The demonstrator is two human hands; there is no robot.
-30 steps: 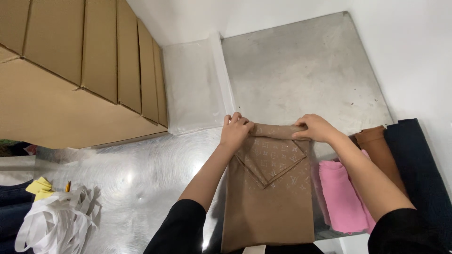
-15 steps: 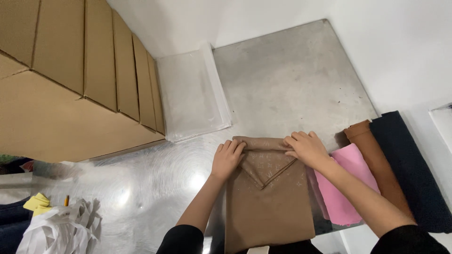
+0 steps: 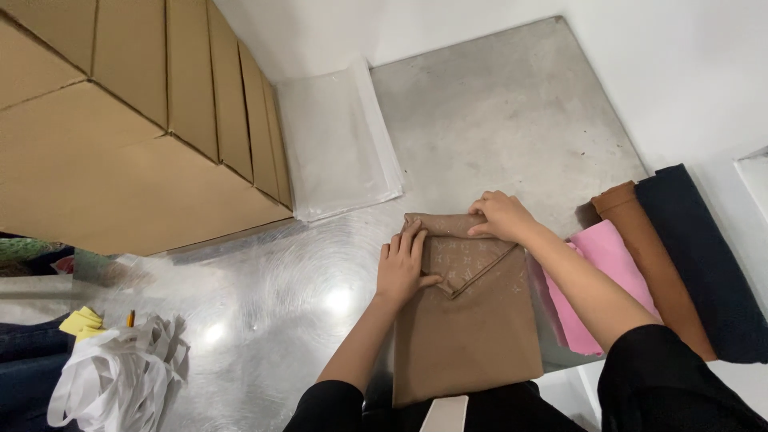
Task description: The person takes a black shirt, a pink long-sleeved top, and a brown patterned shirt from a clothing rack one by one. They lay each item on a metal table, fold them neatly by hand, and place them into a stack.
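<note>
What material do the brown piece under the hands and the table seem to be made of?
Brown piece: probably soft woven cloth, matte, with a faint repeating pattern; it folds flat and creases under both hands. Table: likely brushed metal, perhaps steel; it is grey, shows swirl marks and reflects bright light spots.

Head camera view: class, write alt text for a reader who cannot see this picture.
Two bare hands press a folded tan patterned cloth flat on a metal table, the left hand on its left side and the right hand on its top edge. Folded pink, rust-brown and navy cloths lie to the right; clear plastic bags and cardboard boxes lie to the left.
</note>
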